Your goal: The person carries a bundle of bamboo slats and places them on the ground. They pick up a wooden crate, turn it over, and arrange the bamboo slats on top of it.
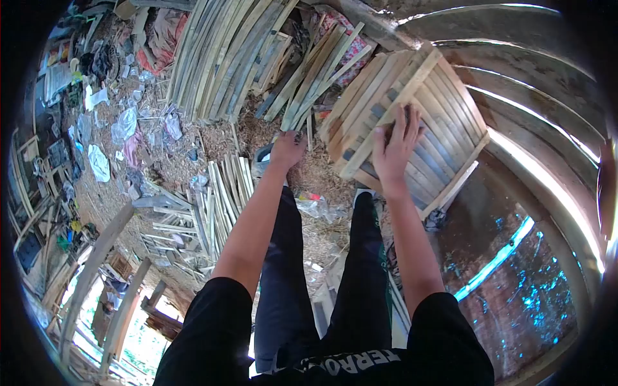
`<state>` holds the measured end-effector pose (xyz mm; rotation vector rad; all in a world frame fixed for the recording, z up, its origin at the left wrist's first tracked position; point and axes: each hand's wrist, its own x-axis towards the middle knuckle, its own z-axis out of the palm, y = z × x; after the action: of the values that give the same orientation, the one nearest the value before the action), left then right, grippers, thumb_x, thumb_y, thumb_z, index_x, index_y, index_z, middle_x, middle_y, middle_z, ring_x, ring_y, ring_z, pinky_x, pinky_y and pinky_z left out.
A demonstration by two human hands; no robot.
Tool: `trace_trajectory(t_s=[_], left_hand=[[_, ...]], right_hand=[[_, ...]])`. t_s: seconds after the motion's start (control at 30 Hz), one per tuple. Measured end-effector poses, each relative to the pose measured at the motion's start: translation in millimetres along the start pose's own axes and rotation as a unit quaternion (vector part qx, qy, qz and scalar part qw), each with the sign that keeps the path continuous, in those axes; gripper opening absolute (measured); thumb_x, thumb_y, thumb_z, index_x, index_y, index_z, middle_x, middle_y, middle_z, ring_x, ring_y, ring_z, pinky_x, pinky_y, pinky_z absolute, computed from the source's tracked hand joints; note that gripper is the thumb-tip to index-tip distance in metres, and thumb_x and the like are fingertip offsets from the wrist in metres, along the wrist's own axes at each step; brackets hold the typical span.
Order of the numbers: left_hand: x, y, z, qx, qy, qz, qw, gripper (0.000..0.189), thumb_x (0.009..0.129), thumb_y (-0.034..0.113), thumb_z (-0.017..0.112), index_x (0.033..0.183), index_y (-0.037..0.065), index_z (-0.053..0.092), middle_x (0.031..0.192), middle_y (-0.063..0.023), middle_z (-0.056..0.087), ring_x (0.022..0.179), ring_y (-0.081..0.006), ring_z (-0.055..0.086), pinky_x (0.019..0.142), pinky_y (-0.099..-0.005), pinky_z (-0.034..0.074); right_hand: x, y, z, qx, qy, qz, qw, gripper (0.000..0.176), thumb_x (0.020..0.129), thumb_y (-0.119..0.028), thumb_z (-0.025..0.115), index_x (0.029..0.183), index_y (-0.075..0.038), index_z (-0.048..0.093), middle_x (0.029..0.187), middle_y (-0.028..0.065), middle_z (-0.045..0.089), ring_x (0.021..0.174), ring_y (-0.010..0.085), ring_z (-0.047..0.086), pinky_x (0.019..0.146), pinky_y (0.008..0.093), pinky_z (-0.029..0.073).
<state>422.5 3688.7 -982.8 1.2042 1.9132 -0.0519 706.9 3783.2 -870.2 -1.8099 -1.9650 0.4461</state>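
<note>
My right hand (397, 145) lies with fingers spread on a crosspiece of a slatted wooden panel or crate (444, 122), its thumb apart from the fingers. This wooden piece stands tilted at the right, against a wall of boards. My left hand (288, 149) hangs over the littered ground near my left foot, just below a bundle of loose wooden strips (315, 77). Its fingers curl downward, and whether anything is in them is hidden.
Long strips (219, 58) are stacked at the top. Shorter strips (228, 183) and scattered slats (174, 228) lie left of my legs. Plastic bags (125, 125) and rubbish cover the ground farther left. A board wall (515, 71) curves along the right.
</note>
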Motion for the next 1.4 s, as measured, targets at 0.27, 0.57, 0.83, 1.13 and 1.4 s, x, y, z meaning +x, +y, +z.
trace_trajectory(t_s=[0.27, 0.57, 0.83, 1.13, 1.4], left_hand=[[103.6, -38.9, -15.8, 0.048, -0.060, 0.056, 0.995, 0.085, 0.092, 0.053, 0.076, 0.155, 0.002, 0.053, 0.162, -0.0290, 0.046, 0.148, -0.0427, 0.049, 0.122, -0.0507, 0.045], [164.3, -33.6, -2.7, 0.153, -0.058, 0.033, 0.986, 0.117, 0.085, 0.059, 0.085, 0.169, 0.003, 0.028, 0.175, -0.0238, 0.023, 0.160, -0.0447, 0.030, 0.126, -0.0510, 0.040], [247.2, -7.5, 65.3, 0.135, 0.070, 0.004, 0.988, 0.167, 0.063, 0.085, 0.086, 0.172, 0.003, -0.010, 0.178, -0.0299, 0.013, 0.161, -0.0456, 0.029, 0.132, -0.0543, 0.026], [256.9, -11.1, 116.2, 0.162, 0.119, -0.032, 0.979, 0.153, 0.065, 0.064, 0.096, 0.173, 0.009, 0.003, 0.155, -0.0314, 0.044, 0.140, -0.0432, 0.052, 0.118, -0.0528, 0.044], [263.4, -29.3, 112.2, 0.136, 0.117, 0.028, 0.983, 0.130, 0.074, 0.047, 0.093, 0.170, 0.004, 0.016, 0.140, -0.0307, 0.059, 0.121, -0.0417, 0.067, 0.102, -0.0493, 0.057]], right_hand=[[3.5, 4.7, 27.4, -0.054, 0.007, 0.005, 0.998, 0.088, 0.097, -0.061, 0.065, 0.166, -0.011, 0.043, 0.173, 0.0217, 0.034, 0.163, 0.0450, 0.025, 0.130, 0.0665, 0.011], [4.0, 13.0, 29.3, -0.075, -0.006, 0.002, 0.997, 0.094, 0.095, -0.064, 0.066, 0.166, -0.008, 0.041, 0.173, 0.0248, 0.032, 0.162, 0.0463, 0.026, 0.130, 0.0653, 0.012], [9.9, 26.7, 30.2, -0.084, -0.019, -0.042, 0.995, 0.101, 0.097, -0.069, 0.058, 0.168, -0.001, 0.033, 0.172, 0.0300, 0.029, 0.162, 0.0488, 0.023, 0.129, 0.0654, 0.011], [6.2, 27.5, 34.4, -0.059, 0.007, -0.073, 0.996, 0.088, 0.103, -0.060, 0.056, 0.166, -0.002, 0.037, 0.170, 0.0286, 0.034, 0.160, 0.0463, 0.028, 0.129, 0.0641, 0.014], [-2.6, 24.3, 40.3, -0.022, 0.079, -0.109, 0.991, 0.058, 0.111, -0.044, 0.053, 0.156, -0.007, 0.055, 0.160, 0.0226, 0.048, 0.153, 0.0427, 0.040, 0.130, 0.0537, 0.022]])
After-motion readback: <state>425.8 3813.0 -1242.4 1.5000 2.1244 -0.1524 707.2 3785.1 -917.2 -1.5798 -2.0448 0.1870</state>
